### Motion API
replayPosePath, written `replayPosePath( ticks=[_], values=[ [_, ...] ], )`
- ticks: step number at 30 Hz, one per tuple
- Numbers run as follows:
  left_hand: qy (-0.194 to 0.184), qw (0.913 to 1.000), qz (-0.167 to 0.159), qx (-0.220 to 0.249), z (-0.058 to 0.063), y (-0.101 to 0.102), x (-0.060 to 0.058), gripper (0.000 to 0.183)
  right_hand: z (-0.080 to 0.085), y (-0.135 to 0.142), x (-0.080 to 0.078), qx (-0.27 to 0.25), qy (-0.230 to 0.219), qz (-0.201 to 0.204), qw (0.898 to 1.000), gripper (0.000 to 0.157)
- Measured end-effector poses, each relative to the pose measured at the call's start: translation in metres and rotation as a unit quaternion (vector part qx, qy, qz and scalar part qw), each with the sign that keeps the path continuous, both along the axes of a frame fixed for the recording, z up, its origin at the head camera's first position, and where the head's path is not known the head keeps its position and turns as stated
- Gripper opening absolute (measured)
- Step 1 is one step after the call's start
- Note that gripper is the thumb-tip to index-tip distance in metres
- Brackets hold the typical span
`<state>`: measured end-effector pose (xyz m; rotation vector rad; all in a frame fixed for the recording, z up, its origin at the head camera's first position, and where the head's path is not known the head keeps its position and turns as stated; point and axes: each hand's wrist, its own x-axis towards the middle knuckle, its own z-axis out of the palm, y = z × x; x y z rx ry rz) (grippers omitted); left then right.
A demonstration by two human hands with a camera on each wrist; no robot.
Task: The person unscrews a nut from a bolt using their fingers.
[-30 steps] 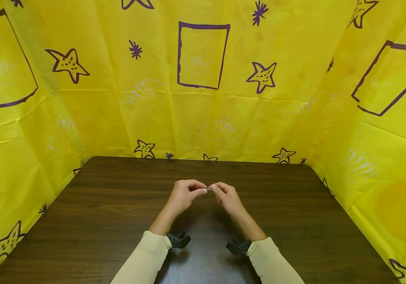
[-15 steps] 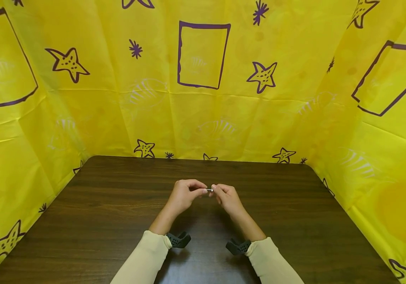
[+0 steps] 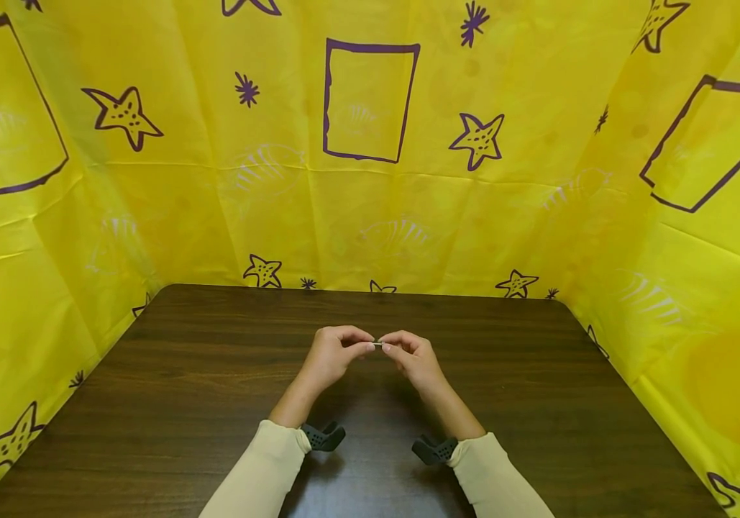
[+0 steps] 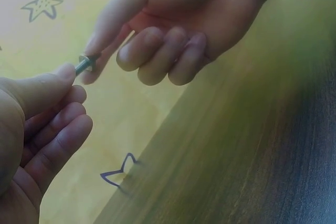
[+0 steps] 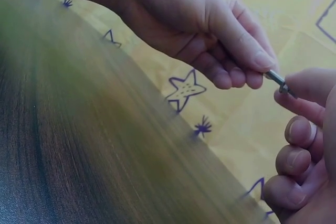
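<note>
A small metal bolt (image 5: pixel 274 77) is held level between the two hands, above the table. My left hand (image 3: pixel 331 357) pinches one end between thumb and index finger, hiding that end. Round the shaft near the other end sits a small nut (image 4: pixel 87 62), its exact shape too small to make out. My right hand (image 3: pixel 418 362) has thumb and index finger at the nut, one on each side, pinching it. The right hand's other fingers (image 4: pixel 157 56) are curled in and touch nothing but the palm.
A dark wood-grain table (image 3: pixel 214 345) lies beneath both hands. Yellow cloth (image 3: pixel 370 201) printed with purple starfish and frames stands round its back and sides. Each wrist wears a black camera strap (image 3: pixel 435 450).
The right thumb and index finger shift and roll about the nut's end of the bolt, the index finger now reaching further forward. My left hand keeps its hold and is almost still.
</note>
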<state>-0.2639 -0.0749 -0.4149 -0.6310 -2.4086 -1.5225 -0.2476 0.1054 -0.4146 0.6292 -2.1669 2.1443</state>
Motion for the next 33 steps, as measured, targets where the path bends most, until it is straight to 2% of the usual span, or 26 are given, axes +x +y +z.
replayPosePath(
  ticks=[7,16,21,25,33],
  values=[
    [0.002,1.0,0.0,0.004,0.0,-0.002,0.0,0.006,-0.002,0.001,-0.001,-0.016,0.016,0.005,1.0,0.017],
    [0.009,0.9999,0.001,0.006,0.0,-0.002,-0.002,0.007,-0.002,0.003,-0.002,-0.048,0.026,0.033,0.998,0.018],
    [0.018,0.9998,0.009,0.004,0.0,-0.002,-0.002,0.007,-0.004,0.004,-0.004,-0.054,0.023,0.024,0.998,0.018],
    [0.012,0.9999,0.009,0.0,0.0,-0.001,-0.002,0.007,-0.01,0.004,-0.009,-0.035,0.01,0.002,0.999,0.02],
    [0.012,0.9999,0.005,-0.001,0.001,0.002,0.001,0.008,0.002,-0.001,0.0,0.047,0.011,-0.036,0.998,0.025]
  ],
)
